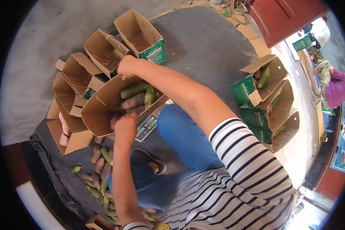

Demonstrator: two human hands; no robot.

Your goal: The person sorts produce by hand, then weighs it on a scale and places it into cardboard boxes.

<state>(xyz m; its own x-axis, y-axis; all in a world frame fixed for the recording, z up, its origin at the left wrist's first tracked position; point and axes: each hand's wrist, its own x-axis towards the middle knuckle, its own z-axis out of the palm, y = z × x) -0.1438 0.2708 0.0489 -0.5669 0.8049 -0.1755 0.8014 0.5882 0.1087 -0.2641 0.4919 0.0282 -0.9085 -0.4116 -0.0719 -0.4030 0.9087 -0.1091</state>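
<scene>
A cardboard box (94, 109) with its top open stands tilted before my knees, holding long green radishes (133, 90) and reddish-brown root vegetables (134, 101) that look like sweet potatoes. My right hand (127, 67) is closed on the box's far upper rim. My left hand (125, 125) grips the near rim, fingers curled over it. A yellow cord handle (101, 101) shows on the box's inner wall. Partly under the box's edge is a scale with a display panel (146, 128).
Several open boxes (103, 50) line the wall side; one holds a pink roll-like thing (64, 130). Loose radishes and roots (97, 166) lie on the dark mat beside my left arm. Filled green boxes (257, 115) stand at right. Another person (335, 86) is at far right.
</scene>
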